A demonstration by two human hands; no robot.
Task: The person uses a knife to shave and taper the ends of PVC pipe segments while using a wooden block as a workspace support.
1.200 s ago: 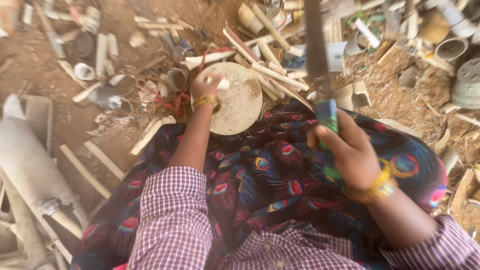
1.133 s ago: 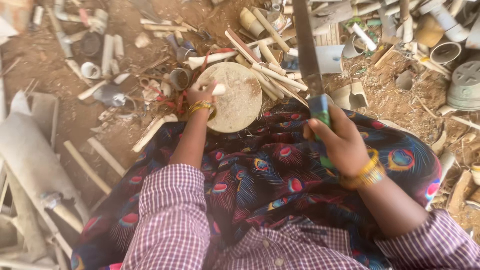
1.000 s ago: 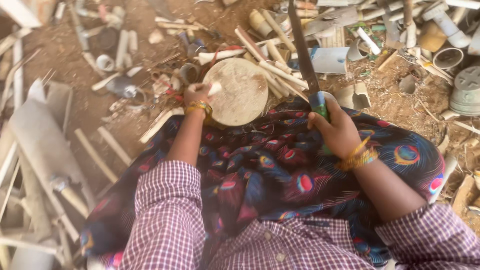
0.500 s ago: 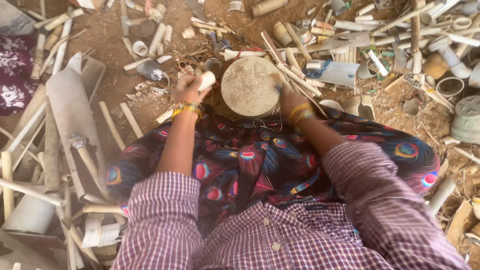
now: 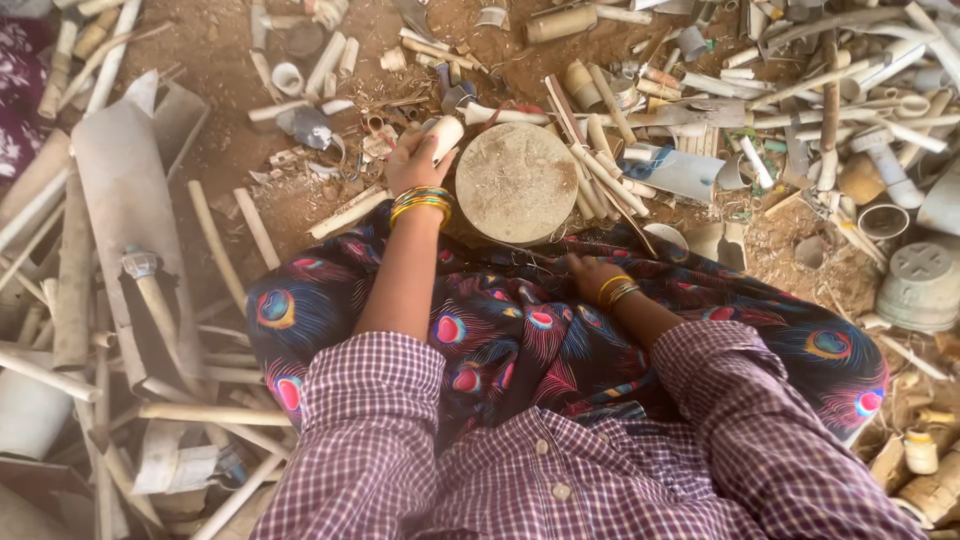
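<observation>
My left hand (image 5: 412, 163) grips a short white pipe piece (image 5: 445, 134) just left of a round wooden chopping block (image 5: 516, 180), which stands on the dirt in front of my lap. Yellow bangles sit on that wrist. My right hand (image 5: 588, 272) lies low on my peacock-patterned skirt (image 5: 500, 330), below the block's right edge. Its fingers are curled, and what is in them is hidden. The long blade with the green handle is not in sight.
Cut plastic pipes and offcuts (image 5: 640, 150) litter the ground behind and right of the block. Long split pipes and flat grey sheets (image 5: 120, 200) lie on my left. A grey ribbed container (image 5: 920, 285) sits at the right, with tubs (image 5: 880, 215) near it.
My right hand has come down from holding the blade upright and now rests on my lap. My left hand has stayed by the block with the white piece. The view has tilted and shifted.
</observation>
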